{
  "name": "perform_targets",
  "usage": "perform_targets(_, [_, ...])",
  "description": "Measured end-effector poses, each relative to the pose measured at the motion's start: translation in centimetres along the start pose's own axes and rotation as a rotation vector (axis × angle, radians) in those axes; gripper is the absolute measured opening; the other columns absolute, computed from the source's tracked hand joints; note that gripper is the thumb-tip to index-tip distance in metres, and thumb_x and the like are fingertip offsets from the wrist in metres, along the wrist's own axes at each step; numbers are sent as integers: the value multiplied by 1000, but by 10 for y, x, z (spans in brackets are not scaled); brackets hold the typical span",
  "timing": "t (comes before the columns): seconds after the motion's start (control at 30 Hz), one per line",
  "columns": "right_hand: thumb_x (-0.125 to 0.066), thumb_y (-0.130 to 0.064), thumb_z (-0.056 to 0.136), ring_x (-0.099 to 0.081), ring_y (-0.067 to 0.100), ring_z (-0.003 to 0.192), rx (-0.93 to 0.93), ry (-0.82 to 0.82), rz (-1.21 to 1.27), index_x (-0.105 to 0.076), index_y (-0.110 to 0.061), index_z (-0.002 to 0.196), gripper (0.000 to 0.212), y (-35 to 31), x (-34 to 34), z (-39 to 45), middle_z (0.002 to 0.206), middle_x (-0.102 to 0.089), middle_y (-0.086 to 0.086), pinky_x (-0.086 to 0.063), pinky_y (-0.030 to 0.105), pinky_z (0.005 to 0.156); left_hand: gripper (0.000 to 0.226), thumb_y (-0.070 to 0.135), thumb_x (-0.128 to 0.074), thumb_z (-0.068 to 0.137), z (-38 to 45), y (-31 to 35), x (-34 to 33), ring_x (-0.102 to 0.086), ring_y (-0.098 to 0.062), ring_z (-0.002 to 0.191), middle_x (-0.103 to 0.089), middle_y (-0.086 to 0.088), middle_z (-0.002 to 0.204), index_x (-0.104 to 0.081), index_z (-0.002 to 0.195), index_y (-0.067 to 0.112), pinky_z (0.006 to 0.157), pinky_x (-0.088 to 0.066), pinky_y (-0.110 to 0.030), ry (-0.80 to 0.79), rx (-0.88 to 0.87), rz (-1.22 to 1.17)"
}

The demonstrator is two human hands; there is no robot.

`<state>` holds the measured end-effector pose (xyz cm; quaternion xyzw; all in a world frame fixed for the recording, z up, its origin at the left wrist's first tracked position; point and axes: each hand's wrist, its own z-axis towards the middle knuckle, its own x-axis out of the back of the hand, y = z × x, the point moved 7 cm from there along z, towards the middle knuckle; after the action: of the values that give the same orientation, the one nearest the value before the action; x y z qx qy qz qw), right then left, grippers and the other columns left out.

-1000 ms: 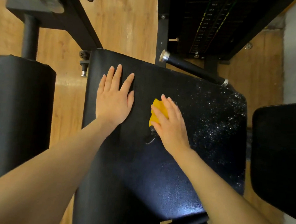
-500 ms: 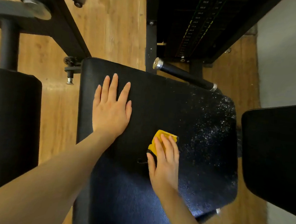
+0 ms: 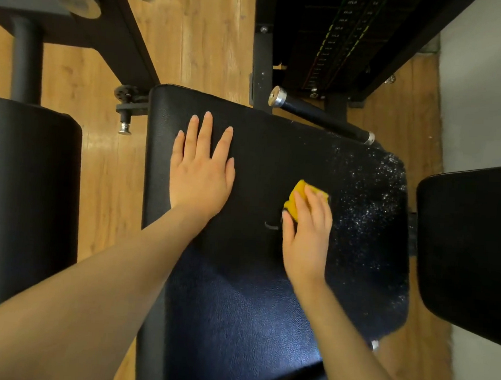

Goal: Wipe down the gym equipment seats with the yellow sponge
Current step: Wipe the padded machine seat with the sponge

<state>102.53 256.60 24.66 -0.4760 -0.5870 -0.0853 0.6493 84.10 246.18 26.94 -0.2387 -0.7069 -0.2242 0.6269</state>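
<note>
A black padded seat [image 3: 253,302] fills the middle of the head view. White specks of spray cover its right part [image 3: 370,204]. My right hand [image 3: 306,238] presses the yellow sponge [image 3: 298,194] onto the seat near its centre; my fingers cover most of the sponge. My left hand [image 3: 200,171] lies flat on the seat's left part, fingers spread, holding nothing.
A second black pad [image 3: 24,191] stands to the left and a third [image 3: 470,246] to the right. A chrome-tipped black handle [image 3: 319,116] crosses behind the seat. Behind that rises the weight stack [image 3: 337,38]. A steel frame beam [image 3: 118,26] runs over the wooden floor [image 3: 194,37].
My right hand slid the sponge back toward me, then forward and to the right, nearer the specks. My left hand stayed flat on the seat.
</note>
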Motion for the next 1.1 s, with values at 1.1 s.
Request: perform_targets(1.1, [-41,-30,96,-26,25,139,62,5,37,-50,-10,134,44,-7,-18,-82,144,-42,7,-20,37,117,52,39,-29,100,-2,3,2,-7,-30,148,-14,-12,159,-23,150,25,120,-9,-47,19,-15,-7])
